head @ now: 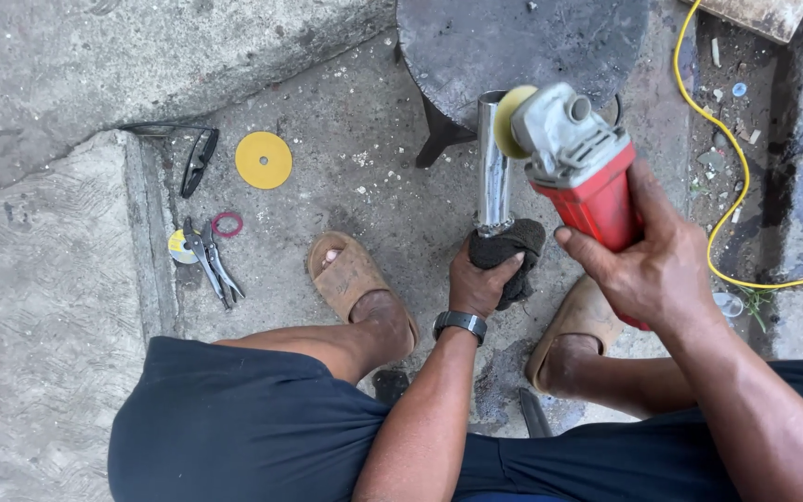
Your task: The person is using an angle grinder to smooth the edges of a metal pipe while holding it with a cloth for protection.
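My left hand (479, 282) grips a dark cloth (510, 244) wrapped around the near end of a shiny metal tube (493, 163). The tube's far end rests against a dark round metal stool (522, 42). My right hand (654, 263) holds a red and grey angle grinder (580, 158). Its yellow polishing disc (508, 119) touches the upper right side of the tube. A black watch sits on my left wrist.
A yellow disc (264, 160), dark safety glasses (197, 160), a red ring (228, 223) and locking pliers (211, 263) lie on the concrete at left. A yellow cable (731, 139) runs at right. My feet in tan sandals (350, 279) rest beside the tube.
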